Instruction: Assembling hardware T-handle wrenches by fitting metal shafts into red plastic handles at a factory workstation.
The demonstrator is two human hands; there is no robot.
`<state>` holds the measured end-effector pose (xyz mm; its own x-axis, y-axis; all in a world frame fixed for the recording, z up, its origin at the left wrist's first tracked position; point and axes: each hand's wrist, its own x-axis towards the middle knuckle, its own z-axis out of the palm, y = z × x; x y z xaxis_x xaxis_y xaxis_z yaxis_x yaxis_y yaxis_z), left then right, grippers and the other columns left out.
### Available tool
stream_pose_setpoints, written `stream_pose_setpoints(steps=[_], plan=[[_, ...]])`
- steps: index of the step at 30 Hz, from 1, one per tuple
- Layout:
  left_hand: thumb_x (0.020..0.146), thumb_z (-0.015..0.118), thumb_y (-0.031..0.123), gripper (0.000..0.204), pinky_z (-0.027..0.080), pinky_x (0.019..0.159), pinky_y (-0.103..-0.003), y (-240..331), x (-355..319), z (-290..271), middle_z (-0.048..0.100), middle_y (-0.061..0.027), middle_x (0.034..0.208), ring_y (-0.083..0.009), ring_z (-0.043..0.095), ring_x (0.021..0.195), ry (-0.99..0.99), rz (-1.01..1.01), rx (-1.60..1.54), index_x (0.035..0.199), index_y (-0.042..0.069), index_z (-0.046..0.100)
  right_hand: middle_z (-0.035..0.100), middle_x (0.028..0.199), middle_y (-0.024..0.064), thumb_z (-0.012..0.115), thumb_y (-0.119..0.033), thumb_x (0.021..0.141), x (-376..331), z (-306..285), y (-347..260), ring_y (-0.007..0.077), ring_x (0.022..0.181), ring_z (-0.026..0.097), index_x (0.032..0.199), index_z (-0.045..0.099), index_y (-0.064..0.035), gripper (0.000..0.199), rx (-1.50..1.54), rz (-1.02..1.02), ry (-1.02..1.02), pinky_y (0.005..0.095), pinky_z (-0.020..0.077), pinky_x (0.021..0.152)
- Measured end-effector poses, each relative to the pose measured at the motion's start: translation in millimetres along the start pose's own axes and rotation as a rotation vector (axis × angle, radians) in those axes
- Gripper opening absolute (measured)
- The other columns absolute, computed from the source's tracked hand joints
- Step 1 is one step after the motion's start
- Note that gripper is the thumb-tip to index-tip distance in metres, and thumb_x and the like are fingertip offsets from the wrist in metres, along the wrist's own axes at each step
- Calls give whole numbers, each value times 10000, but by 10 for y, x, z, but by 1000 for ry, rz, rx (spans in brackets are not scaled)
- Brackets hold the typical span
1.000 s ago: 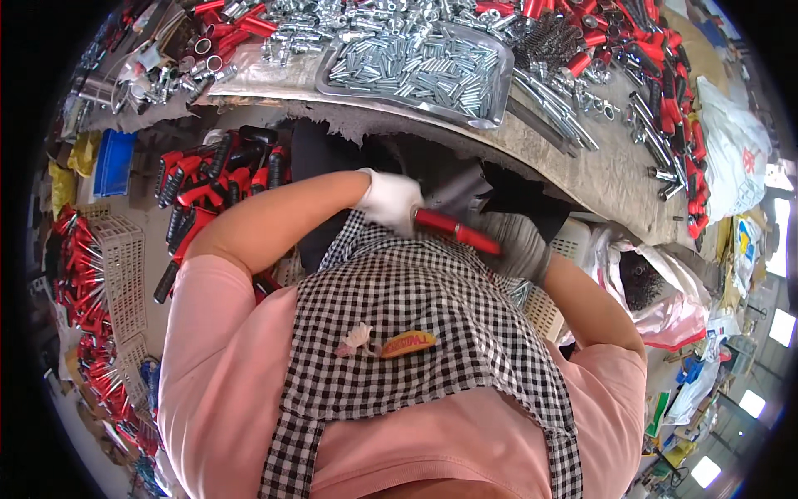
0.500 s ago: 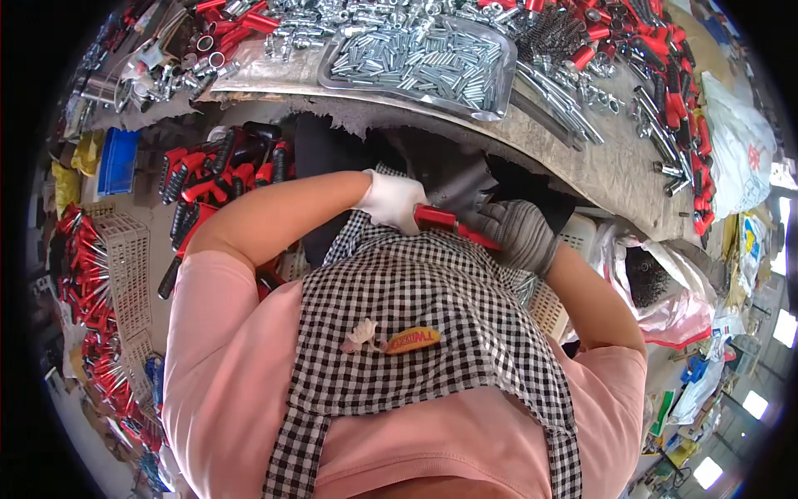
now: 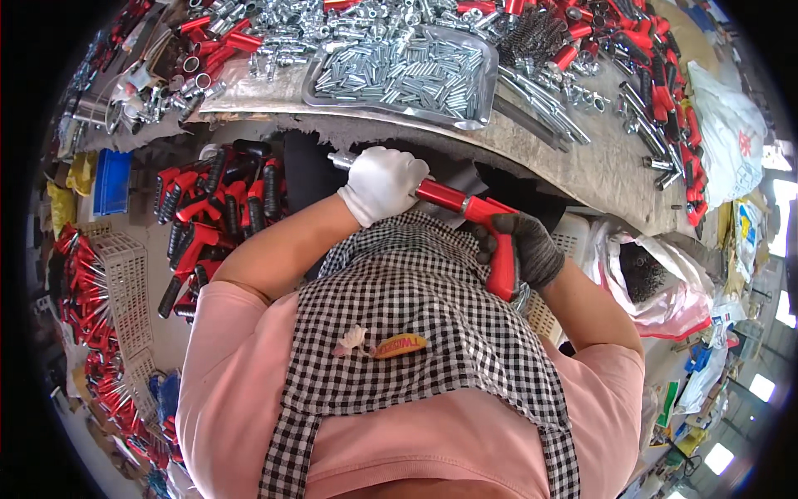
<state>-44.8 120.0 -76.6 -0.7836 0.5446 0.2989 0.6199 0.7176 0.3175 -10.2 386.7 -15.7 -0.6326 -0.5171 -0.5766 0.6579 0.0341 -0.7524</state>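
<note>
A red hand tool [image 3: 445,196] with a tubular barrel and a pistol-like handle lies slantwise in front of my checked apron. My left hand [image 3: 385,185], in a white glove, is closed round the front of its barrel. Beyond that fist a silvery metal end [image 3: 341,161] sticks out to the left. My right hand [image 3: 532,245], in a dark grey glove, is wrapped round the red handle, which points down toward my body. Part of the barrel is hidden inside the left glove. The tool is held just off the bench's near edge.
A metal tray [image 3: 314,93] of short silvery pins stands on the workbench [image 3: 615,170], among metal fittings, springs [image 3: 532,37] and red parts. Red-and-black tools [image 3: 216,200] are heaped at left, near a plastic crate [image 3: 125,274] and blue bin [image 3: 113,183]. A plastic bag [image 3: 665,303] is at right.
The tool has come up and forward, and its handle now shows pointing down. My left hand has moved up and left along the barrel; the right hand now grips the handle.
</note>
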Motion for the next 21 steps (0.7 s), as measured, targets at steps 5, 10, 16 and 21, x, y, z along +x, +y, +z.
stream_pose_setpoints(steps=[5, 10, 16, 21], plan=[[763, 753, 319, 304, 498, 588, -397, 12, -8, -40, 639, -162, 659, -356, 636, 634, -543, -28, -495, 747, 36, 644, 639, 856, 126, 748, -177, 695, -3, 65, -114, 277, 680, 630, 1219, 595, -53, 560, -1295, -667, 38, 378, 547, 700], [736, 805, 278, 314, 487, 598, -369, 129, -26, -142, 629, -157, 676, -281, 652, 657, -715, -148, -816, 784, 17, 638, 654, 867, 108, 753, -121, 667, -239, 169, -574, 333, 778, 654, 1216, 614, -92, 567, -1608, -709, -5, 405, 527, 706], [719, 799, 231, 241, 499, 582, -405, 301, -41, -66, 625, -133, 665, -347, 637, 636, -150, -77, -461, 739, 58, 634, 690, 915, 124, 765, -230, 722, -557, 248, -878, 282, 831, 677, 1176, 623, -49, 509, -1080, -283, 85, 373, 541, 762], [710, 808, 219, 244, 495, 559, -392, 351, 48, -93, 612, -123, 648, -334, 632, 612, 14, -59, -512, 720, 58, 624, 679, 972, 100, 803, -112, 712, -769, 115, -958, 174, 781, 669, 1269, 550, 39, 630, -601, -174, 183, 309, 563, 686]])
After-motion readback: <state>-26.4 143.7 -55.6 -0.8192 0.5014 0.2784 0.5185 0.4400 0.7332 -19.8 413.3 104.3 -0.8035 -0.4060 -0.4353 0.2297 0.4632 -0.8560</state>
